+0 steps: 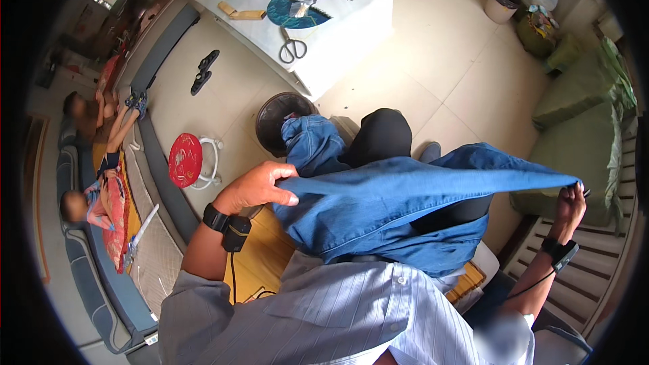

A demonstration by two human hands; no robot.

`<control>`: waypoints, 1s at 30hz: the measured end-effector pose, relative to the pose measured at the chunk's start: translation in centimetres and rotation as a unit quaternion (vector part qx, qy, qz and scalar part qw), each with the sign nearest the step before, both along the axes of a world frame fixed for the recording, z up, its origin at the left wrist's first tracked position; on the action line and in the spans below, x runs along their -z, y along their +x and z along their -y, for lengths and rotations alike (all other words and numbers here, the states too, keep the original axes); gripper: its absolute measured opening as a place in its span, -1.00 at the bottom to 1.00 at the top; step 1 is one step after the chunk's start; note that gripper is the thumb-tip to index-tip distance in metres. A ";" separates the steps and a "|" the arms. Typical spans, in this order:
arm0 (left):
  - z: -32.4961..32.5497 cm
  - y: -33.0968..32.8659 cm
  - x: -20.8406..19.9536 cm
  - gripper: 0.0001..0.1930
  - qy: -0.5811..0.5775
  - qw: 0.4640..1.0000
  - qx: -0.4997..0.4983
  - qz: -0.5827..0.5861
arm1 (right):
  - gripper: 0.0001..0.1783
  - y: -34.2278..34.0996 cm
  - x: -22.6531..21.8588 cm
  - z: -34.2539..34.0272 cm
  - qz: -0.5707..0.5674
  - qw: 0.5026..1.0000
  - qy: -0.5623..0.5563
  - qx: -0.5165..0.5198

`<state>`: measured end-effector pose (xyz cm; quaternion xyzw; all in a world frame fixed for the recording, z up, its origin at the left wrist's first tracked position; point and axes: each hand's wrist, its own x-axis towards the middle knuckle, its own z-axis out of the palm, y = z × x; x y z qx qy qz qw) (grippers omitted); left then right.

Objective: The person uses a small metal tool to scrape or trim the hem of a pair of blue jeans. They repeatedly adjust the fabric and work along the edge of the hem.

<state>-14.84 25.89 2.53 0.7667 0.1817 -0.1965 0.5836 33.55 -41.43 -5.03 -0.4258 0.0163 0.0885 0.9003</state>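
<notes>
Pale striped shirt cloth (351,311) fills the near foreground, worn by the person looking down, and just beyond it hangs a pair of blue jeans (385,209), the landmark for everything else. Left of the jeans, a red round stool (185,159) stands on the tiled floor (433,74). The left hand (260,186), with a black band at its wrist, closes fingers and thumb over the jeans' left edge, bunching the denim. From there the cloth runs taut across the lap, thick and soft, with a folded seam along the top. Beyond the jeans sits a white table (351,34) with scissors (293,49) lying on it. At the jeans' far right tip, the right hand (571,206) pinches the corner between its fingertips, arm held out wide toward a green sofa (581,135).

The step in hand looks like stretching the garment flat between both hands. The next move probably calls for keeping both pinches firm and bringing the two ends together evenly, so the heavy denim folds without sagging or slipping.
</notes>
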 end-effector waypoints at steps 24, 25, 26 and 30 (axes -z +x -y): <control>9.9 -3.0 2.5 -0.72 0.389 0.856 -0.021 0.341 | -0.79 -1.0 8.3 10.7 -0.113 0.983 0.035 0.144; 10.1 -3.5 2.7 -0.73 0.390 0.854 -0.032 0.344 | -0.80 -1.6 8.6 10.7 -0.122 0.981 0.029 0.148; 10.4 -3.8 2.9 -0.73 0.390 0.852 -0.043 0.346 | -0.81 -2.3 9.1 10.6 -0.131 0.980 0.025 0.150; 10.5 -4.2 3.3 -0.72 0.411 0.836 -0.056 0.360 | -0.85 -4.2 10.5 10.2 -0.153 0.974 0.006 0.165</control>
